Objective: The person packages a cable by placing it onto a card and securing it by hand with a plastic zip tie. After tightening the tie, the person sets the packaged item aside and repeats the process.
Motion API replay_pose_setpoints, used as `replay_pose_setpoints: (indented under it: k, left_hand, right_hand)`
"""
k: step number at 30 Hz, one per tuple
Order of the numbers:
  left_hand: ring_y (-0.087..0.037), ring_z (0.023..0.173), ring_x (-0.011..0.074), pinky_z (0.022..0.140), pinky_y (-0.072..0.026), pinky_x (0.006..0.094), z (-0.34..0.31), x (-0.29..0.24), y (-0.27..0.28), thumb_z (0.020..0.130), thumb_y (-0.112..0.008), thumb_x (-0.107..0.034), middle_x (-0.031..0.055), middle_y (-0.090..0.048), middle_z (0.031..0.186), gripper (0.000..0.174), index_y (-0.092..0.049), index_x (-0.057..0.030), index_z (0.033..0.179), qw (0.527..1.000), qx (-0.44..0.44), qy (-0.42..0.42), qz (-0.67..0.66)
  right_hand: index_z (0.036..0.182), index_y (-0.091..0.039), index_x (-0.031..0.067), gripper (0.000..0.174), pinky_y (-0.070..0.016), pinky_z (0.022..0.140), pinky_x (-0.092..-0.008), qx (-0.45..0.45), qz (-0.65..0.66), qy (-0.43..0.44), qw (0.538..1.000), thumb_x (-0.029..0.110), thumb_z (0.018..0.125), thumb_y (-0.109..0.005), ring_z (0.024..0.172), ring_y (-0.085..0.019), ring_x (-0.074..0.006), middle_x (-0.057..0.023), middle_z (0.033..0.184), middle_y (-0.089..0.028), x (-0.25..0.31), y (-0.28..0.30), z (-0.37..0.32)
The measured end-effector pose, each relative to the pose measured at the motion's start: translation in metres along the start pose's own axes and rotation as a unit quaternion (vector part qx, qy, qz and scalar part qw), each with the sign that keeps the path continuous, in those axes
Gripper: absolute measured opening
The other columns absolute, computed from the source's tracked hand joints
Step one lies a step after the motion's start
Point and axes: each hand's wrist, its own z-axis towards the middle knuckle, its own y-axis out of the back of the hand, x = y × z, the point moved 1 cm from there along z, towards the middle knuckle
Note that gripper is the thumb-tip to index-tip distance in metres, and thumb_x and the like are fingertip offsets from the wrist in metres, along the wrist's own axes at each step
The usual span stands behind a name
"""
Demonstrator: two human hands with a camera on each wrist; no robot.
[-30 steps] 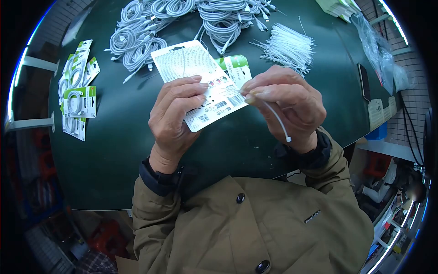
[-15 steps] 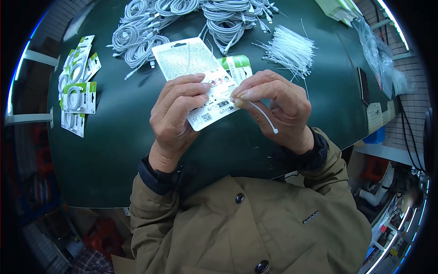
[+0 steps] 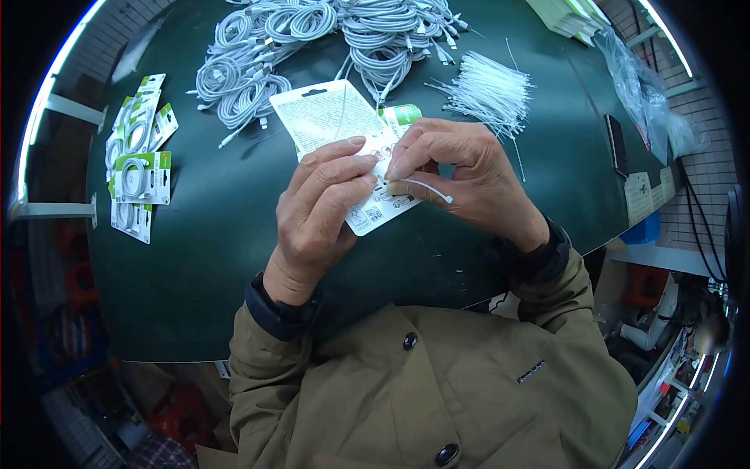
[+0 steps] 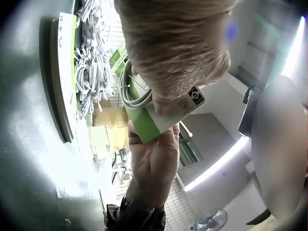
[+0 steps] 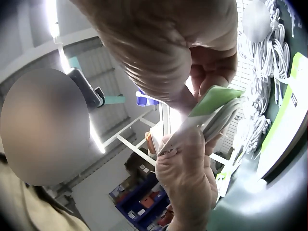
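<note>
My left hand (image 3: 316, 207) grips a white printed packaging card (image 3: 324, 117) by its left side, with the back of the card facing up. A hanger slot cuts through its far end. On its green-and-white front, a coiled grey cable (image 4: 126, 91) shows in the left wrist view. My right hand (image 3: 469, 164) pinches a thin white cable tie (image 3: 433, 190) against the card's lower half, close to the left fingertips. The tie's head end sticks out to the right, while its other end is hidden by the fingers.
Coiled grey cables (image 3: 242, 86) are heaped at the far side of the green table (image 3: 195, 289). Loose cable ties (image 3: 492, 90) lie right of them. Cards with cables (image 3: 137, 180) overlap at the left. A green card (image 3: 400, 116), a phone (image 3: 616, 144) and a plastic bag (image 3: 637, 86) also lie around.
My right hand has moved left with the cable tie, from the card's right edge onto its lower middle. The card and my left hand have shifted slightly right in the head view.
</note>
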Motion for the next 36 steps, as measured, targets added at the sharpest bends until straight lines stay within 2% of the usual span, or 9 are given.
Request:
replay_pose_setpoints:
  k: [8, 12, 15, 20, 23, 24, 28, 31, 36]
  left_hand:
    - [-0.076, 0.098, 0.0311, 0.084, -0.0611, 0.0415, 0.022, -0.034, 0.019, 0.080, -0.086, -0.008, 0.0090, -0.079, 0.098, 0.024, -0.069, -0.0070, 0.097, 0.991, 0.034, -0.017, 0.127]
    - [-0.077, 0.092, 0.0305, 0.082, -0.0601, 0.0454, 0.047, -0.047, 0.024, 0.082, -0.077, -0.007, 0.0073, -0.078, 0.094, 0.014, -0.071, -0.0060, 0.095, 0.986, 0.022, -0.074, 0.144]
    - [-0.078, 0.093, 0.0318, 0.088, -0.0585, 0.0522, 0.045, -0.051, 0.015, 0.089, -0.077, -0.010, 0.0091, -0.078, 0.094, 0.013, -0.072, -0.0048, 0.099, 0.999, 0.011, -0.021, 0.044]
    - [-0.077, 0.079, 0.0280, 0.071, -0.0584, 0.0324, 0.043, -0.063, 0.015, 0.104, -0.069, -0.009, 0.0162, -0.075, 0.091, 0.011, -0.068, 0.0019, 0.107, 0.985, 0.014, 0.134, -0.106]
    - [-0.073, 0.075, 0.0215, 0.070, -0.0565, 0.0315, 0.040, -0.059, 0.015, 0.107, -0.066, -0.009, 0.0172, -0.073, 0.088, 0.012, -0.066, 0.0025, 0.110, 0.968, 0.012, 0.229, -0.102]
    - [-0.067, 0.077, 0.0140, 0.071, -0.0548, 0.0293, 0.038, -0.053, 0.012, 0.109, -0.061, -0.009, 0.0147, -0.073, 0.089, 0.013, -0.064, 0.0028, 0.112, 0.946, -0.003, 0.292, -0.143]
    - [-0.068, 0.094, 0.0101, 0.082, -0.0564, 0.0263, 0.024, -0.020, 0.004, 0.112, -0.054, -0.011, 0.0094, -0.073, 0.110, 0.022, -0.059, 0.0053, 0.127, 0.884, -0.035, 0.393, -0.252]
    - [-0.071, 0.097, 0.0131, 0.085, -0.0587, 0.0283, 0.014, -0.003, -0.007, 0.112, -0.054, -0.011, 0.0122, -0.073, 0.114, 0.023, -0.058, 0.0048, 0.128, 0.817, -0.087, 0.430, -0.373]
    - [-0.070, 0.095, 0.0115, 0.082, -0.0589, 0.0271, 0.011, 0.002, -0.014, 0.112, -0.053, -0.009, 0.0124, -0.073, 0.112, 0.020, -0.057, 0.0052, 0.125, 0.764, -0.105, 0.470, -0.430]
  right_hand:
    - [0.095, -0.079, 0.0037, 0.006, -0.0526, 0.071, -0.0247, 0.082, 0.038, -0.090, 0.992, 0.003, 0.090, -0.082, 0.079, -0.065, -0.0067, -0.0015, 0.088, -0.075, 0.033, 0.028, 0.012]
    - [0.094, -0.076, 0.0009, 0.008, -0.0514, 0.075, -0.0246, 0.105, 0.159, -0.111, 0.975, 0.002, 0.089, -0.082, 0.083, -0.065, -0.0098, -0.0027, 0.089, -0.072, 0.041, 0.037, 0.016]
    - [0.098, -0.078, 0.0020, 0.007, -0.0502, 0.071, -0.0219, 0.114, 0.184, -0.076, 0.973, 0.006, 0.093, -0.080, 0.080, -0.064, -0.0047, 0.0000, 0.087, -0.073, 0.034, 0.042, 0.017]
    - [0.102, -0.078, 0.0040, 0.008, -0.0510, 0.072, -0.0228, 0.133, 0.221, -0.067, 0.964, 0.010, 0.096, -0.077, 0.083, -0.064, -0.0048, 0.0009, 0.089, -0.072, 0.020, 0.046, 0.014]
    - [0.108, -0.072, -0.0012, 0.018, -0.0488, 0.073, -0.0236, -0.018, 0.276, -0.136, 0.951, 0.011, 0.095, -0.076, 0.083, -0.062, -0.0085, -0.0026, 0.094, -0.071, 0.023, 0.037, 0.013]
    - [0.111, -0.075, 0.0028, 0.015, -0.0504, 0.067, -0.0213, -0.064, 0.277, -0.141, 0.948, 0.011, 0.098, -0.076, 0.080, -0.063, -0.0043, -0.0009, 0.094, -0.073, 0.018, 0.039, 0.012]
    - [0.112, -0.077, 0.0027, 0.016, -0.0511, 0.065, -0.0236, -0.211, 0.126, -0.043, 0.968, 0.006, 0.095, -0.077, 0.081, -0.064, -0.0068, -0.0032, 0.097, -0.074, 0.007, 0.042, 0.005]
    - [0.111, -0.078, 0.0063, 0.022, -0.0527, 0.066, -0.0270, -0.183, -0.128, 0.133, 0.966, 0.004, 0.089, -0.082, 0.080, -0.066, -0.0120, -0.0048, 0.096, -0.074, 0.007, 0.037, 0.002]
    - [0.102, -0.078, 0.0169, 0.032, -0.0550, 0.071, -0.0358, -0.107, -0.304, 0.208, 0.923, 0.006, 0.072, -0.085, 0.091, -0.061, -0.0238, -0.0013, 0.099, -0.065, 0.008, 0.007, 0.000]
